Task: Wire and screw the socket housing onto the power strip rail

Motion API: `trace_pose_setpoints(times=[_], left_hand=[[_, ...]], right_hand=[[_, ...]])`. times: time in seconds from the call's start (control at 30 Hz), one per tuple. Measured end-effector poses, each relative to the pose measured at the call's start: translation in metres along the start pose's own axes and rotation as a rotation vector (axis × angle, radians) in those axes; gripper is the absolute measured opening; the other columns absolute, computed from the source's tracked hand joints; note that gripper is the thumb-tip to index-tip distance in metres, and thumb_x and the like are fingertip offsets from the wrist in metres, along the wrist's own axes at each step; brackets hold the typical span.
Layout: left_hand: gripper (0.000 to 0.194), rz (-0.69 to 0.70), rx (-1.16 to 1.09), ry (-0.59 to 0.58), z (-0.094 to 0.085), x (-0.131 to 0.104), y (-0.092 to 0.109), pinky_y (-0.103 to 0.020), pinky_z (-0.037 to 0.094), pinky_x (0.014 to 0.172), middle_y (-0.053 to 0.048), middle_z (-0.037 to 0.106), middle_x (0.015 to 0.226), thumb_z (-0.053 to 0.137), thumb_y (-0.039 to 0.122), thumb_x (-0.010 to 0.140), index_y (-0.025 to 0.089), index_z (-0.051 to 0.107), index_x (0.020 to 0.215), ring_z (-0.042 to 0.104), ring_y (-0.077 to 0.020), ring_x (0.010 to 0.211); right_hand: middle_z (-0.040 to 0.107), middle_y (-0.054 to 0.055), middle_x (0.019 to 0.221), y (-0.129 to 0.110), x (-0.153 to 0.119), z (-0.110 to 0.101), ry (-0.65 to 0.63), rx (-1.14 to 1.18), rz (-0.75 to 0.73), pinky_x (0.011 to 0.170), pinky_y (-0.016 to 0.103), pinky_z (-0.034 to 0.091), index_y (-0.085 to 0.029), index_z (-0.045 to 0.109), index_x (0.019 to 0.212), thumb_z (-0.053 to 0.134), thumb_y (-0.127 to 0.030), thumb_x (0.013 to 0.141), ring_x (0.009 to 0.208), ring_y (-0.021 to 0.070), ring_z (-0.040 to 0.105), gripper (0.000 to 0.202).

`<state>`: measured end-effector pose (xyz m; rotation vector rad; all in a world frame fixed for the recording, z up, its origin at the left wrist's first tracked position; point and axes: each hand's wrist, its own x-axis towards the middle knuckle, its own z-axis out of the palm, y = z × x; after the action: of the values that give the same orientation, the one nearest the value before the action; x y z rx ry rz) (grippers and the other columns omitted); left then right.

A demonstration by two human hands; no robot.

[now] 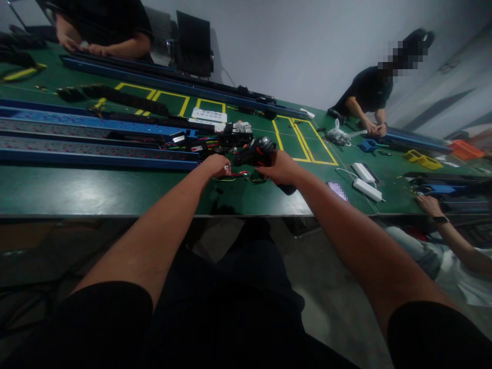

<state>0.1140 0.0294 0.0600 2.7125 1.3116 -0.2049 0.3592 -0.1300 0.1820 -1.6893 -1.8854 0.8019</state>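
Observation:
My right hand [283,166] is wrapped round the grip of a black and orange cordless drill [257,150], whose nose points left above the green table. Close by on the left, my left hand [216,165] is closed in a pinch on a small white piece at the red wires [239,173]; its exact kind is too small to tell. Those wires lie at the end of a long blue metal rail [146,160]. Behind my hands, a bundle of coloured wires and black parts [215,143] sits at the rail's end.
A second long blue rail [154,77] lies further back. White power adapters [367,189] and a phone [337,190] are right of the drill. Blue [368,145] and yellow bins [423,159] stand further right. Co-workers' hands [374,128] are busy around the table.

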Motion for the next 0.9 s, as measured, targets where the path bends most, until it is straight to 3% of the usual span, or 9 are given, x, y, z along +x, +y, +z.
trace_pose_setpoints(times=[0.17, 0.33, 0.57, 0.77, 0.9], left_hand=[[0.038, 0.008, -0.034, 0.008, 0.003, 0.003, -0.004, -0.036, 0.057, 0.095, -0.009, 0.089, 0.131, 0.08, 0.053, 0.101, 0.029, 0.093, 0.127, 0.081, -0.0335, 0.122], [0.036, 0.029, -0.08, 0.052, 0.012, 0.01, -0.009, -0.038, 0.059, 0.093, -0.012, 0.09, 0.123, 0.084, 0.05, 0.095, 0.028, 0.095, 0.121, 0.081, -0.0365, 0.119], [0.031, 0.018, -0.15, 0.1, 0.017, 0.008, -0.009, -0.039, 0.058, 0.089, -0.013, 0.09, 0.116, 0.085, 0.045, 0.096, 0.023, 0.094, 0.117, 0.081, -0.0335, 0.107], [0.028, 0.012, -0.179, 0.073, 0.011, 0.002, -0.004, -0.038, 0.052, 0.084, -0.011, 0.089, 0.113, 0.082, 0.04, 0.101, 0.02, 0.093, 0.118, 0.078, -0.0305, 0.102], [0.029, 0.008, -0.197, 0.093, 0.015, 0.005, -0.005, -0.041, 0.053, 0.085, -0.014, 0.089, 0.114, 0.082, 0.04, 0.1, 0.019, 0.093, 0.117, 0.078, -0.0339, 0.104]], right_hand=[[0.078, 0.004, 0.08, 0.0, 0.008, -0.006, -0.017, 0.01, 0.042, 0.053, 0.033, 0.06, -0.02, 0.083, 0.126, 0.092, -0.029, 0.094, 0.063, 0.0211, 0.072, 0.035], [0.076, 0.003, 0.075, -0.012, 0.009, -0.01, -0.066, -0.074, -0.007, 0.056, 0.035, 0.062, -0.018, 0.082, 0.114, 0.09, -0.029, 0.095, 0.058, 0.02, 0.07, 0.023], [0.077, 0.005, 0.074, -0.016, 0.012, -0.018, -0.012, -0.058, -0.017, 0.066, 0.042, 0.07, -0.016, 0.082, 0.117, 0.092, -0.033, 0.092, 0.063, 0.025, 0.075, 0.032], [0.075, 0.007, 0.074, -0.023, 0.018, -0.021, -0.059, -0.096, -0.015, 0.071, 0.048, 0.072, -0.016, 0.083, 0.115, 0.094, -0.033, 0.091, 0.067, 0.0273, 0.076, 0.032], [0.073, 0.005, 0.076, -0.026, 0.021, -0.022, -0.078, -0.089, -0.025, 0.075, 0.05, 0.073, -0.018, 0.082, 0.115, 0.096, -0.033, 0.091, 0.071, 0.0275, 0.078, 0.032]])
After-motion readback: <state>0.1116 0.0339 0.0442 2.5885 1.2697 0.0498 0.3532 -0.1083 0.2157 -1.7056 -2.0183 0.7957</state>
